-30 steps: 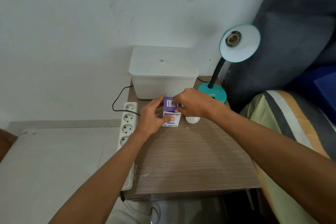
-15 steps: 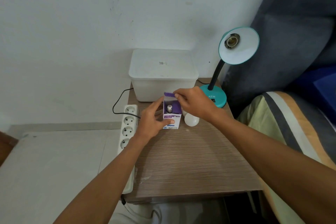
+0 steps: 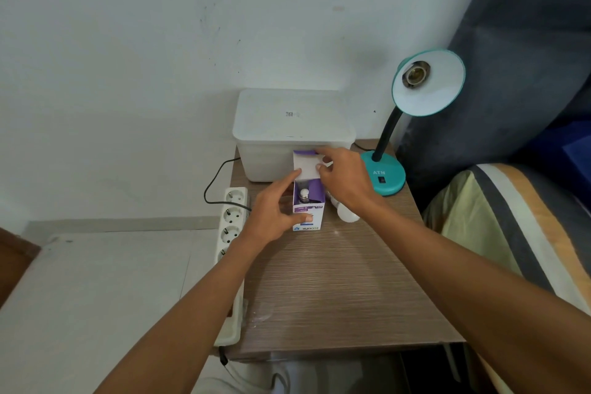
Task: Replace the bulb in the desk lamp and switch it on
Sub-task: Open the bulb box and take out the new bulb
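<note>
A small purple and white bulb box [image 3: 309,217] stands upright on the wooden table [image 3: 335,291]. Its top flap is folded back and the metal screw base of a new bulb [image 3: 304,194] shows inside. My left hand [image 3: 271,214] grips the box's left side. My right hand [image 3: 343,184] pinches the raised flap. A loose white bulb [image 3: 347,215] lies on the table just right of the box, partly under my right wrist. The teal desk lamp [image 3: 385,176] stands at the back right; its shade [image 3: 428,83] faces me with an empty socket.
A white lidded plastic tub [image 3: 292,125] sits behind the box against the wall. A white power strip [image 3: 232,224] runs along the table's left edge with a black cord plugged in. A striped cushion [image 3: 499,227] and dark fabric lie to the right.
The box was shut a second ago. My right hand has pulled the top flap up and back, which uncovers the bulb's base. My left hand kept its hold on the box.
</note>
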`<state>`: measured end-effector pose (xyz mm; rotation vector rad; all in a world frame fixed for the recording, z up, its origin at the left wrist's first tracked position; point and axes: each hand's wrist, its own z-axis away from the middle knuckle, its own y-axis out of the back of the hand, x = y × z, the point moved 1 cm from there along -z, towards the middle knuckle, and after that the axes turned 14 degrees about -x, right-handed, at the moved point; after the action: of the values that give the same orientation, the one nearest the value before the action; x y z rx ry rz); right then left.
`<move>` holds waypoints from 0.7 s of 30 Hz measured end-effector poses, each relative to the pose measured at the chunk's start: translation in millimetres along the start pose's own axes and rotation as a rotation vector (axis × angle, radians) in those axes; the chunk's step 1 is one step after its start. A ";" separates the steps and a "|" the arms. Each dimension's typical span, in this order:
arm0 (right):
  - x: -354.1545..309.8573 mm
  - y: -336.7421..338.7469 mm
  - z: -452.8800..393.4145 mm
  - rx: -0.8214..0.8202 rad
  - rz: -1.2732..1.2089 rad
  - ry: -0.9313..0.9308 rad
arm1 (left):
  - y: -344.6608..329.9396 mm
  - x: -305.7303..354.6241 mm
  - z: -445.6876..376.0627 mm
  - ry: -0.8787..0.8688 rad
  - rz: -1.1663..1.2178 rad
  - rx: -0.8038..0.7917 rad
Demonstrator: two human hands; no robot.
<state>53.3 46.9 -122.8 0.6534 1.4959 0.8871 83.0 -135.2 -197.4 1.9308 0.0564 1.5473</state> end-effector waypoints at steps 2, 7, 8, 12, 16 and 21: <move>1.9 -3.6 2.3 -0.049 0.063 -0.008 | 1.9 1.3 -2.0 0.009 -0.018 -0.011; 10.8 -12.1 3.7 -0.187 0.068 -0.088 | 2.6 -0.2 -4.4 0.043 -0.019 -0.026; 11.7 -11.8 5.3 -0.178 0.041 -0.082 | 2.6 -0.7 -4.5 0.048 -0.016 -0.027; 6.1 -4.0 16.2 -0.096 0.079 0.077 | 2.3 -1.5 -3.9 0.057 0.008 -0.031; -1.0 -0.7 19.1 -0.232 0.201 0.131 | 0.5 -1.2 -1.3 0.074 0.061 -0.058; -12.9 1.5 16.5 -0.319 0.354 0.218 | -1.2 -1.8 1.0 0.088 0.133 -0.063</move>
<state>71.0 39.7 -114.2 0.6065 1.4066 1.4748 83.7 -135.4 -199.7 1.8496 -0.0842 1.7002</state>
